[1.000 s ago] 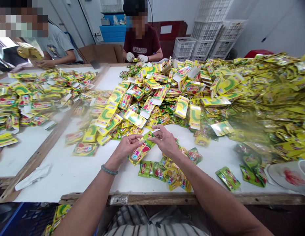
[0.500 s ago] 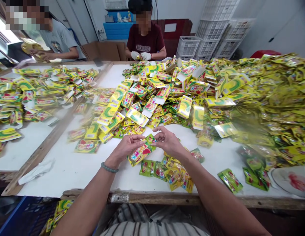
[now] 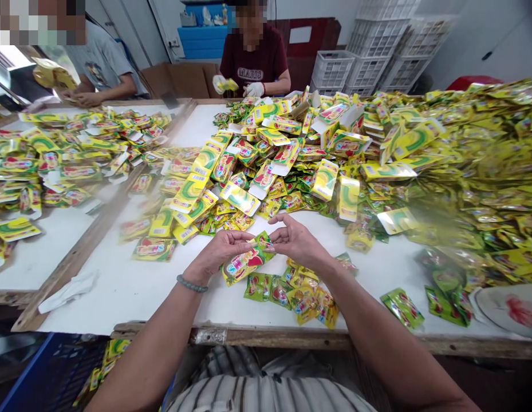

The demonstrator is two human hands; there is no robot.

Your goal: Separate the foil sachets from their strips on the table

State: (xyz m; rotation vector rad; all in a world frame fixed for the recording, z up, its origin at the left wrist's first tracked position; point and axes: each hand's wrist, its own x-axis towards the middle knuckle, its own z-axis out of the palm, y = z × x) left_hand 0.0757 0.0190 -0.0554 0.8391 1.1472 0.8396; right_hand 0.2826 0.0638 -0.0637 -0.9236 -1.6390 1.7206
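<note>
The left hand (image 3: 225,249) has its grip closed on a printed carton (image 3: 244,266), thumb across its near face; the carton is tilted above the desk (image 3: 145,292), its upper end towards the right hand (image 3: 298,243); the right thumb and fingers curl at that end, but I cannot tell whether their grip is closed on it; a beaded bracelet (image 3: 192,283) circles the left wrist; green sachets (image 3: 259,286) and yellow sachets (image 3: 306,303) lie just below and beside the carton, partly under the right forearm; beyond the hands is a heap of cartons (image 3: 240,197); farther right, a loose green sachet (image 3: 402,308) lies near a white vessel (image 3: 512,309) with a red flower; 2 co-workers are across the desk, 1 in a dark red shirt (image 3: 255,57) and white gloves.
</note>
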